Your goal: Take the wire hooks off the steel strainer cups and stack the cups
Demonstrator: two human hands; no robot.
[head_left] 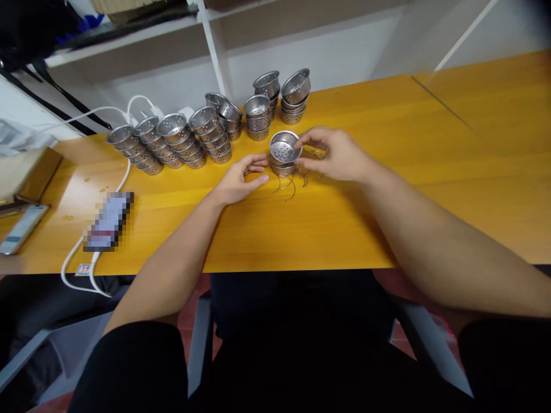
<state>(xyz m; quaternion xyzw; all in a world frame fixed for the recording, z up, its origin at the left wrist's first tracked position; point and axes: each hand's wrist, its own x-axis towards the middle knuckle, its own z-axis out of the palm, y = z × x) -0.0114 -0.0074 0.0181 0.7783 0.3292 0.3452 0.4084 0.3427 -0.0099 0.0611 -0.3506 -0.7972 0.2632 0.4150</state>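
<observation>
A short stack of perforated metal cups (283, 152) stands on the yellow table (430, 172). My right hand (338, 154) sits just right of the stack, its fingers curled, thumb and forefinger at the top cup's rim. My left hand (241, 180) rests on the table just left of the stack, fingers loosely apart and holding nothing, close to the cups but not touching them. Several thin wire handles (289, 186) lie on the table in front of the stack and under my right hand.
Leaning rows of the same metal cups (172, 137) and several short stacks (275, 97) line the table's far edge. A white cable (116, 189) runs past a pixelated phone (108, 221). Another phone (21, 228) and a cardboard box (26, 172) lie at far left. Shelving stands behind.
</observation>
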